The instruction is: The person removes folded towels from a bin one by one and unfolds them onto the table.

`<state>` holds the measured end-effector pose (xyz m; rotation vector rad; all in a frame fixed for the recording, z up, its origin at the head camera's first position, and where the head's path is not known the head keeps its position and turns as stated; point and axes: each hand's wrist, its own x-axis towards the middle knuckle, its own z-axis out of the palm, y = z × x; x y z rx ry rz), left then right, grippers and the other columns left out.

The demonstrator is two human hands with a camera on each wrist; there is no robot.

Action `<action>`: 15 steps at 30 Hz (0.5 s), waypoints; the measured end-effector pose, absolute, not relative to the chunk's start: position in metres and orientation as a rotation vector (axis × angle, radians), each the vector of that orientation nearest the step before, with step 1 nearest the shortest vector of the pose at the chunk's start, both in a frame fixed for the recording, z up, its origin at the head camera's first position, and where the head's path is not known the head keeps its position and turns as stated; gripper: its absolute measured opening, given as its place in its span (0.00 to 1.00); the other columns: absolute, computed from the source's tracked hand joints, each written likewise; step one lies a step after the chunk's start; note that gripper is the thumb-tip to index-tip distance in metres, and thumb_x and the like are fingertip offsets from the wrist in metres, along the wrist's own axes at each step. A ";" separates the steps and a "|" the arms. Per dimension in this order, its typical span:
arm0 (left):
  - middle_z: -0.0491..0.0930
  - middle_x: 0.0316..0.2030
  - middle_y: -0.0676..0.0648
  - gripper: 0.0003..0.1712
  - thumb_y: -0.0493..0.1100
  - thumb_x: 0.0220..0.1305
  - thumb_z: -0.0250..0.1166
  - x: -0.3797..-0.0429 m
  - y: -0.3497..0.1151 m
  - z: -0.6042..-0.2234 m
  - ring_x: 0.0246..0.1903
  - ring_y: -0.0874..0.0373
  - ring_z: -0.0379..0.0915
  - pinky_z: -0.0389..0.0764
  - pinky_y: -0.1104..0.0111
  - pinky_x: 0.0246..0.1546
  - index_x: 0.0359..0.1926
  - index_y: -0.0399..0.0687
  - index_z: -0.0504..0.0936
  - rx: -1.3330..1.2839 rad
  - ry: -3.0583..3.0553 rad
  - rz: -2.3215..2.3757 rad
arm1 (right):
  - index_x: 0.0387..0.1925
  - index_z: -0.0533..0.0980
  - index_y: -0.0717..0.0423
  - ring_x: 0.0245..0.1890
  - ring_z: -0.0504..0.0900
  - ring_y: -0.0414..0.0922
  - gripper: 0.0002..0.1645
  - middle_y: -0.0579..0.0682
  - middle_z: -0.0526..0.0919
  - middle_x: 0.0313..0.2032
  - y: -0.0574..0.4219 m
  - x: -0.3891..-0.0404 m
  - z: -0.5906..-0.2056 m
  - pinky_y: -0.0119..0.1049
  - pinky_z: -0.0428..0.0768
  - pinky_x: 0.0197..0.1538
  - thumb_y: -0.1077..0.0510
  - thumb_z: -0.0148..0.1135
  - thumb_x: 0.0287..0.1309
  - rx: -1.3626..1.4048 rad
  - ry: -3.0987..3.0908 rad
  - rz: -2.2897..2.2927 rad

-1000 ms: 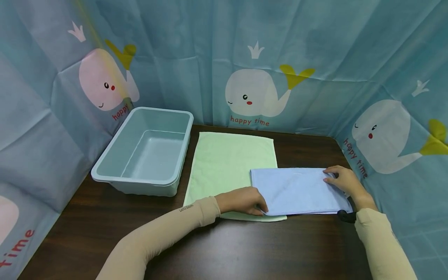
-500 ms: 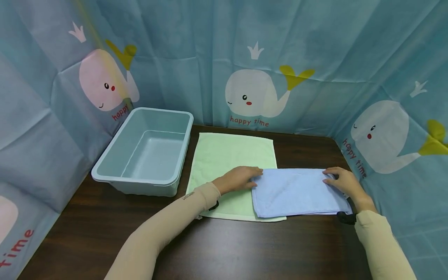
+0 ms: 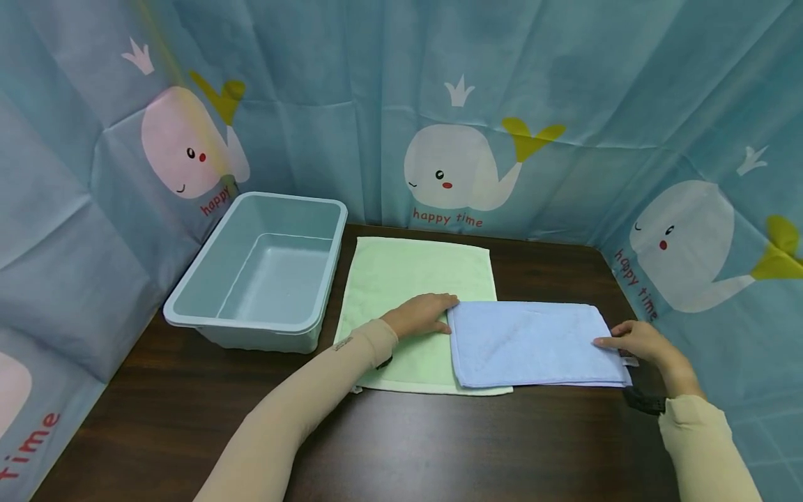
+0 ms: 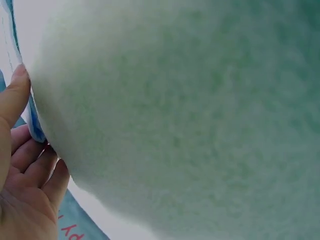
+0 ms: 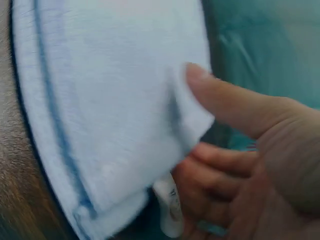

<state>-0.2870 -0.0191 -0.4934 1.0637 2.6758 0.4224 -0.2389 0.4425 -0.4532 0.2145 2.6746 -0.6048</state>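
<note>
A blue towel (image 3: 527,345), folded into a rectangle, lies with its left part over a flat green towel (image 3: 414,272). My left hand (image 3: 419,315) is at the blue towel's far left corner, thumb and fingers spread along its edge. In the left wrist view the green towel (image 4: 175,125) fills most of the picture, and the thumb (image 4: 17,97) stands apart from the other fingers near the blue edge. Reaching the right edge is my right hand (image 3: 643,343). Its thumb (image 5: 225,100) extends over the blue towel, other fingers lower beside the edge; this view is blurred.
A grey-blue plastic basin (image 3: 314,326) stands at the back left of the dark wooden table (image 3: 439,446). Blue curtains (image 3: 314,84) printed with whales hang behind and along both sides. A small white label (image 3: 629,362) sticks out from the blue towel's right edge.
My left hand has gone from the blue towel's near left corner to its far left corner. The right hand has slid nearer and rightward, off the far right corner to the right edge.
</note>
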 end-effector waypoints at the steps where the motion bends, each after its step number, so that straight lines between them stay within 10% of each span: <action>1: 0.64 0.74 0.47 0.43 0.57 0.64 0.65 -0.287 -0.019 -0.493 0.73 0.55 0.61 0.63 0.66 0.74 0.74 0.45 0.62 1.055 2.675 0.422 | 0.45 0.74 0.71 0.36 0.78 0.50 0.40 0.60 0.79 0.37 0.444 -0.237 -0.450 0.40 0.79 0.37 0.35 0.68 0.55 0.217 2.624 -0.598; 5: 0.64 0.74 0.48 0.44 0.57 0.63 0.66 -0.289 -0.019 -0.492 0.73 0.55 0.61 0.63 0.66 0.74 0.74 0.46 0.62 1.024 2.666 0.441 | 0.31 0.78 0.60 0.33 0.76 0.43 0.23 0.45 0.78 0.29 0.446 -0.233 -0.444 0.38 0.80 0.38 0.42 0.69 0.57 0.183 2.426 -0.653; 15: 0.63 0.74 0.48 0.45 0.57 0.63 0.66 -0.292 -0.020 -0.492 0.74 0.54 0.60 0.62 0.65 0.74 0.75 0.45 0.60 1.000 2.669 0.430 | 0.38 0.80 0.62 0.28 0.79 0.36 0.18 0.39 0.80 0.25 0.455 -0.221 -0.441 0.38 0.84 0.37 0.49 0.68 0.60 0.049 2.265 -0.763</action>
